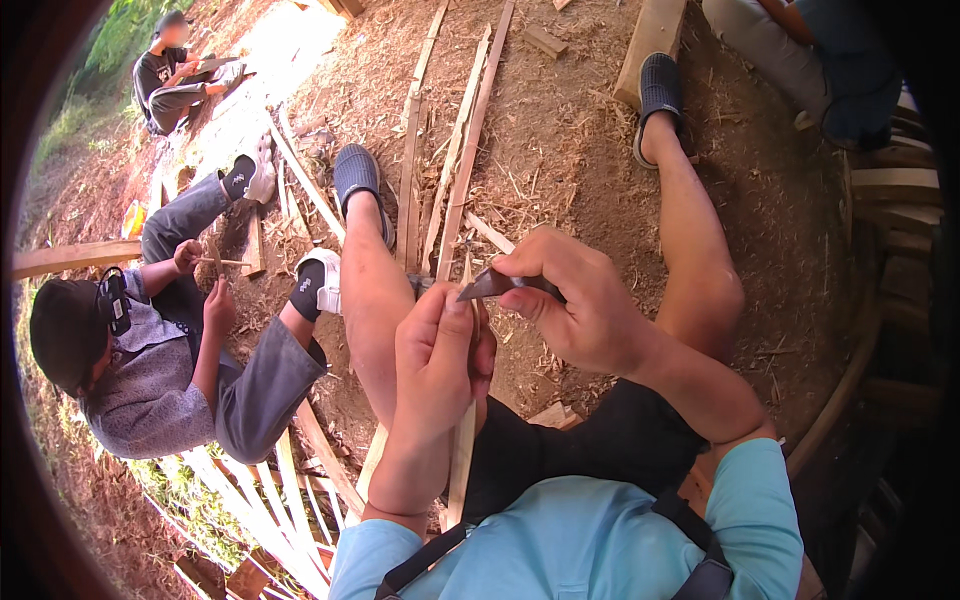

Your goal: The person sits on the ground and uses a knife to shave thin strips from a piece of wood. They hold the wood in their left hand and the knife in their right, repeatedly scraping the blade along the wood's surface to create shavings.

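My left hand (436, 345) is closed around a pale narrow strip of wood (461, 462). The strip runs down past my wrist toward my lap, and a short tip of it shows above the fingers. In my right hand (585, 300) is a knife with a dark, pointed blade (484, 286), its handle mostly hidden by the fingers. The blade points left, with its tip right by my left thumb. Whether the edge touches the wood is hidden by the fingers.
Long wooden strips (468, 140) lie on the shaving-strewn dirt beyond my hands. A thick plank (652, 45) is by my right shoe. To the left, a seated person (165, 370) holds small wood pieces; another person (180, 80) sits farther back. Stacked wood (895, 185) stands at right.
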`<state>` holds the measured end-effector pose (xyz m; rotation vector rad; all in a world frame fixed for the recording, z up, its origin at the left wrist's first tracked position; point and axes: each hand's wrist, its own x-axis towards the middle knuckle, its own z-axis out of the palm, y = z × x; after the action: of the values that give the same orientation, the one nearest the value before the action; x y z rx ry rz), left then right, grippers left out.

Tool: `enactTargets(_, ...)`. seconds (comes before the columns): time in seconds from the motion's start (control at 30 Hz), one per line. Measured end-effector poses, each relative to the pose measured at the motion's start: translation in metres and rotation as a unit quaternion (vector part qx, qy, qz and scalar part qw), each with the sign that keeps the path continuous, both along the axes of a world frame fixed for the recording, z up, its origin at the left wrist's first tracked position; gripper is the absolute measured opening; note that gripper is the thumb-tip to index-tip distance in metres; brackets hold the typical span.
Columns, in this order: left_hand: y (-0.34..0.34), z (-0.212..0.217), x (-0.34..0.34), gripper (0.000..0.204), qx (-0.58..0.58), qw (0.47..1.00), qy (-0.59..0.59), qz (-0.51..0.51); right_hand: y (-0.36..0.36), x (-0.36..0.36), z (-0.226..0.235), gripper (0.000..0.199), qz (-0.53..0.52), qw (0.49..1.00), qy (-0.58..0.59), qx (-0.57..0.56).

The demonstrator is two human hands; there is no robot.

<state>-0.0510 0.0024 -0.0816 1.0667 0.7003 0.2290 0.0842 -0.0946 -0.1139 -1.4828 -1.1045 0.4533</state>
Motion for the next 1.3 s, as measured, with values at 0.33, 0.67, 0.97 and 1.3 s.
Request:
enactTargets(0.33,-0.014,0.005,-0.004,0.026,0.004,0.997,0.036,-0.066,0.004,0.015,0.002,0.016,-0.154,0.987,0.038,-0.030)
enactTargets(0.67,-0.007,-0.006,-0.011,0.019,0.003,0.999,0.020,0.029,-0.007,-0.013,0.006,0.021,0.041,0.998,0.035,-0.036)
enactTargets(0.97,-0.009,-0.005,-0.005,0.023,0.032,0.998,0.047,0.018,-0.006,-0.012,0.000,0.018,-0.039,0.999,-0.001,-0.024)
enactTargets(1.3,-0.008,-0.015,-0.003,0.026,0.005,0.997,0.055,-0.054,-0.009,0.012,-0.005,0.018,-0.137,0.974,0.165,-0.076)
